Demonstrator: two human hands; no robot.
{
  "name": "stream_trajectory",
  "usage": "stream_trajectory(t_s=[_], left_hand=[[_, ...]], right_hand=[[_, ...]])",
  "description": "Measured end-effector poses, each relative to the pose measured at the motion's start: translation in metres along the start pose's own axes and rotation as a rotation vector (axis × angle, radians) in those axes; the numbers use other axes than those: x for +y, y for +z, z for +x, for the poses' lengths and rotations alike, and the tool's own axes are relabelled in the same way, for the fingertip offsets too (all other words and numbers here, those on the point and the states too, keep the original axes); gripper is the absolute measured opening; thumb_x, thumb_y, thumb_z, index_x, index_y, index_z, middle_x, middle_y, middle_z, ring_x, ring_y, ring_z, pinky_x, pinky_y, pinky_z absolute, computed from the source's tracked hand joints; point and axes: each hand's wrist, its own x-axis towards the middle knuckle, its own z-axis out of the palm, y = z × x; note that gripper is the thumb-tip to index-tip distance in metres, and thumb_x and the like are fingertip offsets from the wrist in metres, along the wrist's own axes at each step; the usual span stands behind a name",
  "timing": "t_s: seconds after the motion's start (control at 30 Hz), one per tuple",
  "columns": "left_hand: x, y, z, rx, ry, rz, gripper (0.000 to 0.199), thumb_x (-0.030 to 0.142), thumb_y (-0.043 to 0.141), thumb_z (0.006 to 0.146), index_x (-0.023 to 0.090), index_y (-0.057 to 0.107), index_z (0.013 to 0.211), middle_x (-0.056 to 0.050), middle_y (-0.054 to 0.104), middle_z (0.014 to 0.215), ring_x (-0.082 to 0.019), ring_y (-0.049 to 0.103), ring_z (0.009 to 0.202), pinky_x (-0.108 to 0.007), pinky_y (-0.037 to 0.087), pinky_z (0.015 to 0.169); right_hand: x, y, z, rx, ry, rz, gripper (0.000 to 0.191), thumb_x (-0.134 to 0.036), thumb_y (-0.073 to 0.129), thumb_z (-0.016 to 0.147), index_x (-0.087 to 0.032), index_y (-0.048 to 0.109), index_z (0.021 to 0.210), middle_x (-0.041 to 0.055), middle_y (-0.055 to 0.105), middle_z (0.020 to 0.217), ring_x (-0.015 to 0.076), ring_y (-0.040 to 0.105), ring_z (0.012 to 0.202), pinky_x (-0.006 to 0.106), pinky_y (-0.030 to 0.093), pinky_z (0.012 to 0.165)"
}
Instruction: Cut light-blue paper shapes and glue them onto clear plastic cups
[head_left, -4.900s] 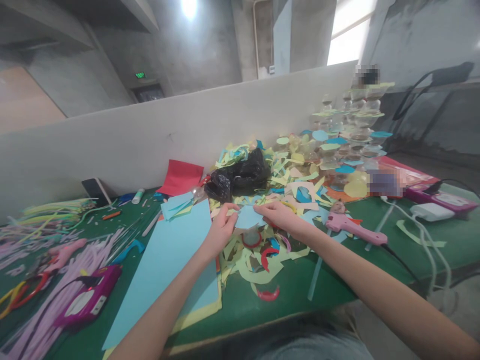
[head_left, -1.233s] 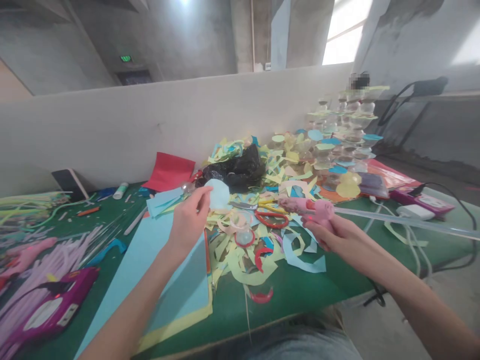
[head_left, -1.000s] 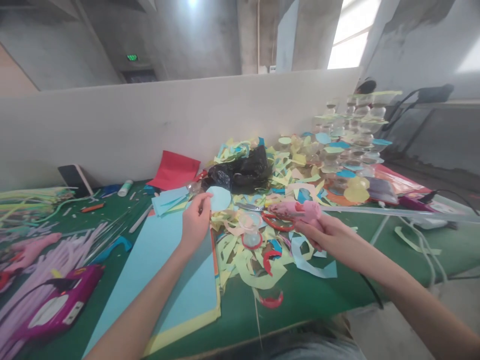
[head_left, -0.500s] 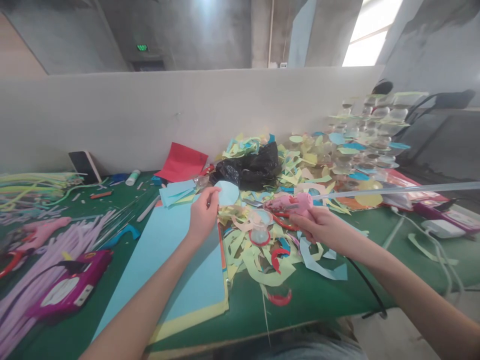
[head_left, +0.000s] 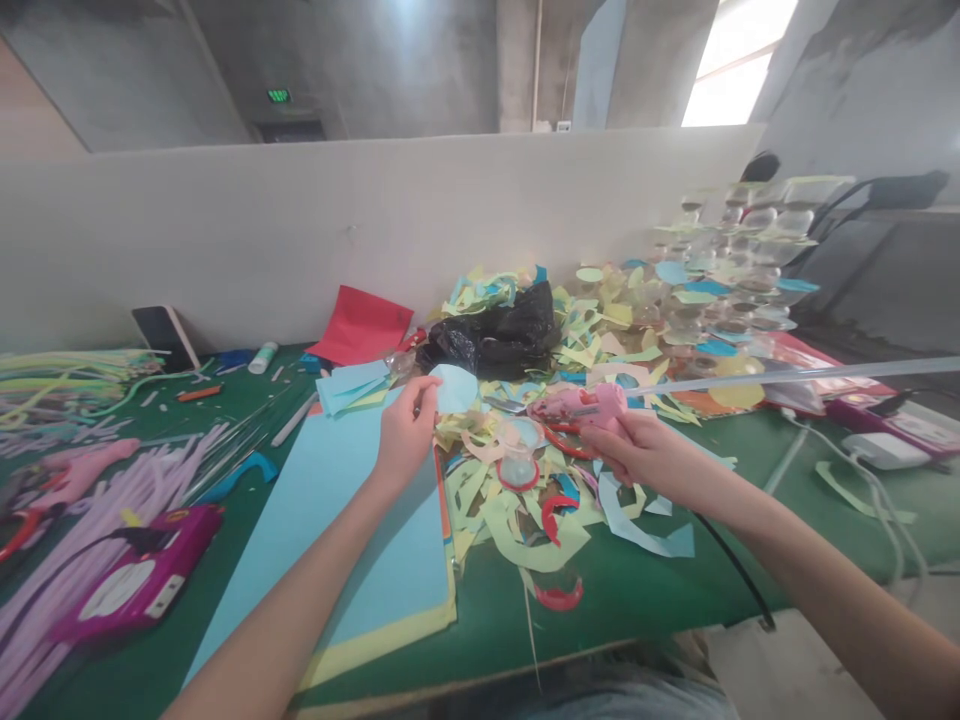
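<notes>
Fingers (head_left: pixel 429 384): left hand (head_left: pixel 406 430) pinching blue paper disc (head_left: pixel 457 388), right hand (head_left: pixel 639 448) gripping pink glue gun (head_left: pixel 592 404).

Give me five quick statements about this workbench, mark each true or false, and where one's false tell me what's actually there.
1. The right hand grips a pink glue gun. True.
2. The left hand pinches a red paper disc. False: the left hand has a light blue paper disc.
3. A long clear glue stick sticks out from the back of the pink glue gun. True.
4. The phone lies flat on the light blue sheet. False: the phone is tilted up near the white partition, at the picture's left.
5. A black plastic bag sits among paper scraps. True.
</notes>
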Motion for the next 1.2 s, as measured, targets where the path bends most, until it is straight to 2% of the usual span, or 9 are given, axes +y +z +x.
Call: stream_trajectory(t_s=[0.43,0.7,0.87,1.03,1.2], left_hand=[[0.002,0.002,-0.002,-0.022,0.000,0.042,0.029,0.041,0.042,0.090,0.022,0.063,0.097,0.001,0.058,0.067,-0.014,0.055,0.060,-0.025,0.040,0.057],[0.001,0.003,-0.002,-0.030,0.000,0.038,0.030,0.041,0.042,0.090,0.021,0.063,0.099,0.000,0.059,0.069,-0.014,0.055,0.060,-0.025,0.040,0.058],[0.001,0.002,-0.002,-0.023,0.017,0.038,0.029,0.040,0.043,0.091,0.021,0.063,0.099,0.002,0.056,0.065,-0.013,0.053,0.059,-0.024,0.039,0.058],[0.001,0.003,-0.003,-0.043,0.012,0.038,0.028,0.040,0.043,0.092,0.021,0.063,0.100,0.003,0.052,0.060,-0.013,0.051,0.057,-0.023,0.038,0.056],[0.000,0.004,-0.003,-0.053,-0.001,0.042,0.030,0.041,0.042,0.092,0.022,0.063,0.102,0.003,0.051,0.058,-0.013,0.050,0.055,-0.023,0.038,0.054]], right_hand=[[-0.007,-0.002,-0.004,-0.016,-0.046,-0.003,0.051,-0.066,0.044,0.085,-0.022,0.042,0.059,-0.0034,0.043,0.055,0.0126,0.040,0.051,0.025,0.038,0.051],[0.005,-0.003,-0.004,0.013,0.023,-0.023,0.055,-0.071,0.046,0.082,-0.022,0.045,0.059,-0.0033,0.048,0.051,0.0119,0.043,0.047,0.025,0.036,0.047],[0.009,-0.009,-0.018,0.047,0.021,0.012,0.056,-0.070,0.045,0.084,-0.022,0.046,0.054,-0.0010,0.052,0.049,0.0135,0.049,0.049,0.026,0.042,0.053],[0.014,-0.011,-0.036,0.072,0.098,-0.005,0.059,-0.073,0.045,0.081,-0.022,0.045,0.053,-0.0010,0.052,0.048,0.0134,0.048,0.048,0.027,0.042,0.053],[0.021,-0.009,-0.040,0.087,0.121,-0.089,0.059,-0.071,0.043,0.083,-0.022,0.043,0.051,0.0001,0.054,0.049,0.0146,0.051,0.052,0.027,0.043,0.055]])
